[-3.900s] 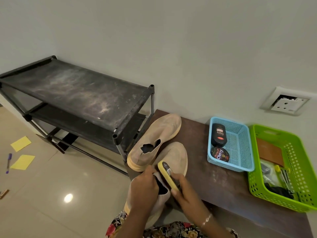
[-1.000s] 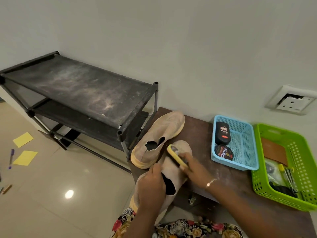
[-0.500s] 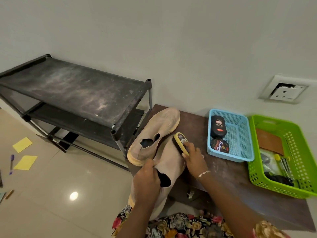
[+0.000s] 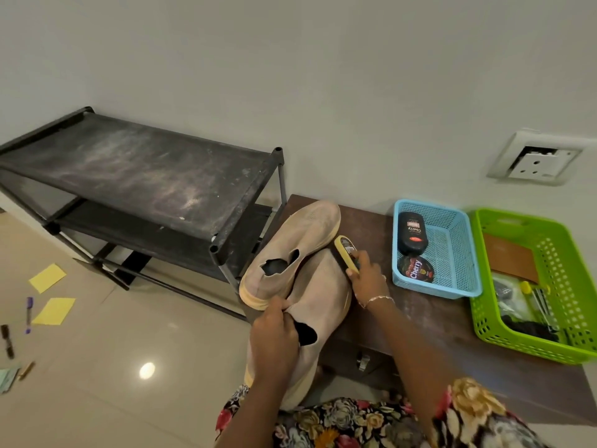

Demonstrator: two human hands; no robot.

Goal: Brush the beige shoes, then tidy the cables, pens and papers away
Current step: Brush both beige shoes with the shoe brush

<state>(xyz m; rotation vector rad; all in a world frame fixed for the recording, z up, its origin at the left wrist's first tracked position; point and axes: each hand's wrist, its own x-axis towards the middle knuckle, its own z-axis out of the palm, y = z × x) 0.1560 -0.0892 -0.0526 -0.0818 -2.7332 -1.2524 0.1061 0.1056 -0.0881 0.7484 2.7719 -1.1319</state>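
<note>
Right hand (image 4: 366, 279) first: got it curled round a yellow brush (image 4: 345, 253), bristles down against the toe end of the nearer beige shoe (image 4: 323, 295). Left hand (image 4: 274, 344) gripping that same shoe up by the collar, right next to the dark opening, with the heel end sticking out past the front edge of the brown worktop (image 4: 436, 324). Other beige shoe (image 4: 300, 240) lying on the worktop just beside it and touching, toe toward the wall. Further right, a blue basket (image 4: 433, 287) with a black polish bottle (image 4: 412, 233) and a round Cherry tin (image 4: 415, 270) inside. Then a green basket (image 4: 529, 345) just beside that, holding a brown sheet (image 4: 512, 261) plus some dark bits, can't tell what exactly. White wall socket (image 4: 536, 161) above those two. Off to the left, a dusty black shoe rack (image 4: 145, 176) standing on the tiled floor (image 4: 129, 399). Way out left on the floor: two yellow papers (image 4: 47, 277), a purple pen (image 4: 29, 313) near them and a dark pen (image 4: 7, 341) by the frame edge, all well apart from the worktop.
</note>
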